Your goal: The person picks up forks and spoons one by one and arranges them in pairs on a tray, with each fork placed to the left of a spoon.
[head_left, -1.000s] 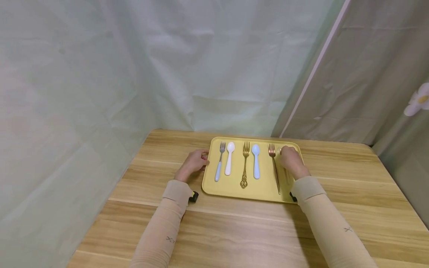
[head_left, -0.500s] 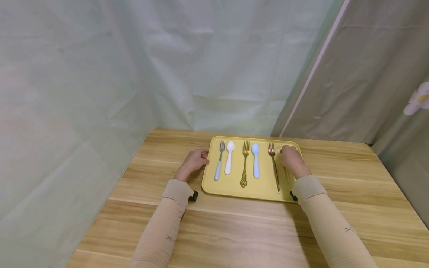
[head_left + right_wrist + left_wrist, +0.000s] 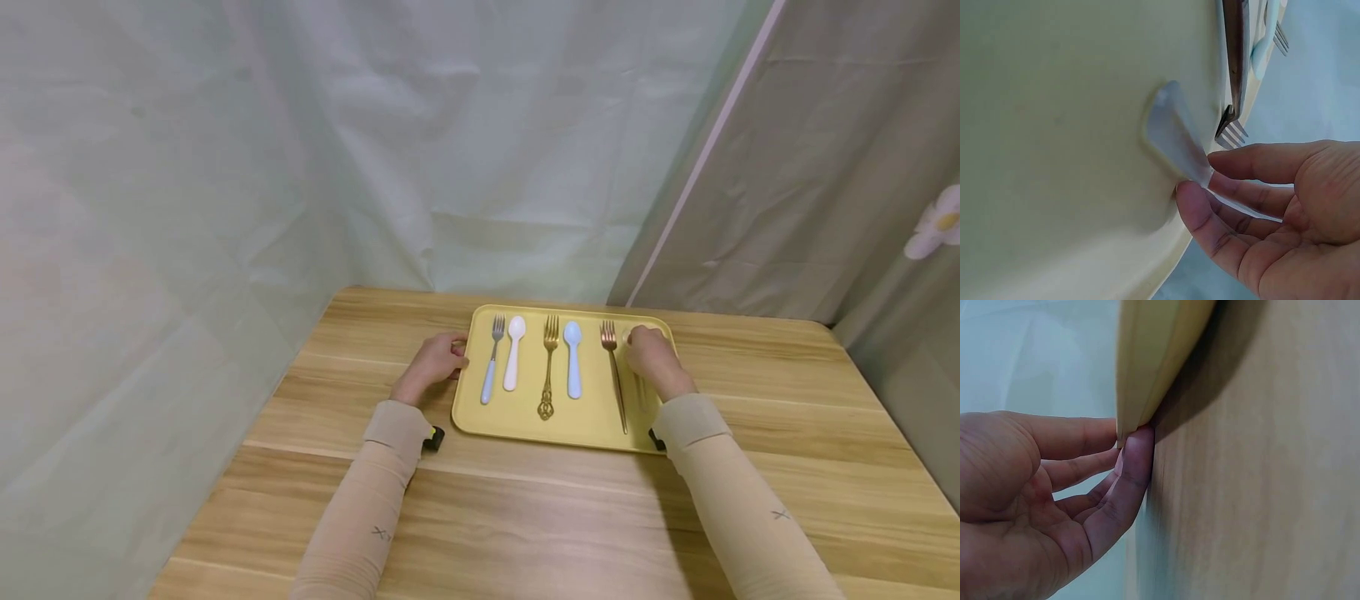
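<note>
A yellow tray (image 3: 592,429) lies on the wooden table. My left hand (image 3: 435,360) pinches its left rim, and in the left wrist view a fingertip (image 3: 1140,447) reaches under that rim. Over the tray's right end, my right hand (image 3: 654,357) pinches a clear plastic spoon (image 3: 1175,128) between thumb and fingers. The spoon's handle points toward the tray's near edge; its far end is partly hidden by the fingers. Just left of that hand lies a copper-coloured fork (image 3: 617,379).
Further left on the tray are a blue spoon (image 3: 573,362), an ornate gold fork (image 3: 550,367), a white spoon (image 3: 513,354) and a blue-handled fork (image 3: 491,362). Behind the wooden table (image 3: 510,517) hangs a pale curtain (image 3: 495,167).
</note>
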The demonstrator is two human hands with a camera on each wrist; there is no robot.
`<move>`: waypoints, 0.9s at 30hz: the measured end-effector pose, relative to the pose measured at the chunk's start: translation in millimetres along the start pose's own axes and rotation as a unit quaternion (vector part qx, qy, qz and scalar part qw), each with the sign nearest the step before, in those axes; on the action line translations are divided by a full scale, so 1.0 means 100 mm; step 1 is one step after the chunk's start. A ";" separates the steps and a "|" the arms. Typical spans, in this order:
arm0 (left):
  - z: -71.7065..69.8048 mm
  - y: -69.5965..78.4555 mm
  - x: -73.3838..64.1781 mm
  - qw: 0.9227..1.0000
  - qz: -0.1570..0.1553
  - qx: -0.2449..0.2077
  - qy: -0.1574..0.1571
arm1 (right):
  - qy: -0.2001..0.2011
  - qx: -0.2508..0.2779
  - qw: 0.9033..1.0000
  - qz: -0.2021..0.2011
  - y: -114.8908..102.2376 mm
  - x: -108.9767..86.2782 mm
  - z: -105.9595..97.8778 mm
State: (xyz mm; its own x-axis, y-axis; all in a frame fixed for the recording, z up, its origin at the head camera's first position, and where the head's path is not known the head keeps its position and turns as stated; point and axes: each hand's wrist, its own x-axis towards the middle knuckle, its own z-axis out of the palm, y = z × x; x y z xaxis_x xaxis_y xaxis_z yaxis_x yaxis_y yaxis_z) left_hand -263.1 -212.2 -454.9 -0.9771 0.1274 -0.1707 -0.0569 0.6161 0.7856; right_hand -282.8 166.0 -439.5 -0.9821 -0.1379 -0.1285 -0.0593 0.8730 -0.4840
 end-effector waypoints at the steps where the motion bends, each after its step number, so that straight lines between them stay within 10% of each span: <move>1: 0.00 0.00 0.00 1.000 0.000 0.000 0.000 | 0.000 -0.001 1.000 0.000 0.00 0.00 0.00; 27: -0.01 -0.02 0.01 1.000 0.008 0.014 -0.009 | -0.001 -0.009 1.000 -0.006 0.00 -0.04 -0.04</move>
